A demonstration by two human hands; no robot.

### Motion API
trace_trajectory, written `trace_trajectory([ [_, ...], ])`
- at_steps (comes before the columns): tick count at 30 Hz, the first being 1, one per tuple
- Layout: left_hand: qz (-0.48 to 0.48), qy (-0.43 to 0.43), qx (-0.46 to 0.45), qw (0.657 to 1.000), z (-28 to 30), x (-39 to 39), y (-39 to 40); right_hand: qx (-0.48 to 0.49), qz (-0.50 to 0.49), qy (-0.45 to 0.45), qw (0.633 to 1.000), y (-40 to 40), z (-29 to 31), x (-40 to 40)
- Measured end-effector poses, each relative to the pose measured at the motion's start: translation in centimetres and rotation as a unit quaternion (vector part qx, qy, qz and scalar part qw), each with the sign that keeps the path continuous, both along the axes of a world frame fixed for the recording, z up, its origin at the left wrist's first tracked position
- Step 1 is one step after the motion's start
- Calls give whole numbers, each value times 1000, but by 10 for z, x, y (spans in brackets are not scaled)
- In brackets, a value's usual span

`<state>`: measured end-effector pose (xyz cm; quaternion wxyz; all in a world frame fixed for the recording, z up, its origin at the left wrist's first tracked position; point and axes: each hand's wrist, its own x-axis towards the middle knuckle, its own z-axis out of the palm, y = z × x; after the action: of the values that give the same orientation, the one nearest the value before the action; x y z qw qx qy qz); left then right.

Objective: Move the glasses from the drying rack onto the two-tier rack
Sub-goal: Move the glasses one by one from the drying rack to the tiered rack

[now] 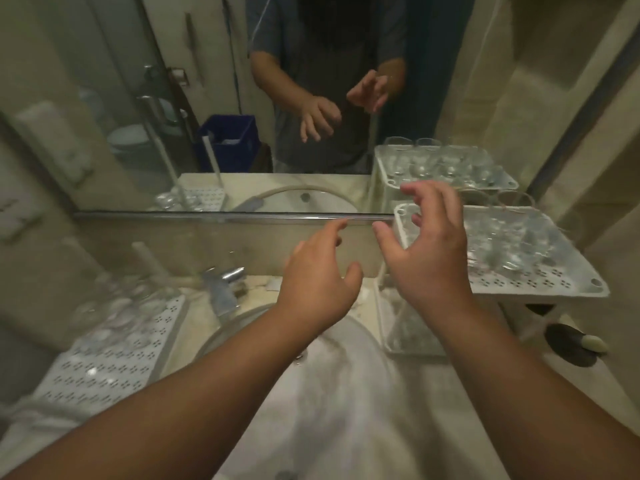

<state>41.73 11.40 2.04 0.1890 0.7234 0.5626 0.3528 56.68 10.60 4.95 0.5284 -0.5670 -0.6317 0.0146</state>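
Above the sink, both hands are held empty: the left hand and right hand, fingers spread and loosely bent. Glasses are seen on the two-tier rack right of the sink; more glasses are left on the drying rack at its left.

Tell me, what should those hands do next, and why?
Probably swing the left hand leftward and down to grip a glass on the drying rack. Both hands look empty, the right hand hovers by the two-tier rack, and glasses still stand on the left.
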Motion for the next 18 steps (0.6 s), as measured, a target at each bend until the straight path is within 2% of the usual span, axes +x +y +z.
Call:
trace_trajectory([
  [12,132,61,-45,988,-28,-208,-6,-90,158,-16,983,28,-43,-194],
  [18,186,30,-101,977,-48,-291,-16,-148,193,-30,969,38,-75,-274],
])
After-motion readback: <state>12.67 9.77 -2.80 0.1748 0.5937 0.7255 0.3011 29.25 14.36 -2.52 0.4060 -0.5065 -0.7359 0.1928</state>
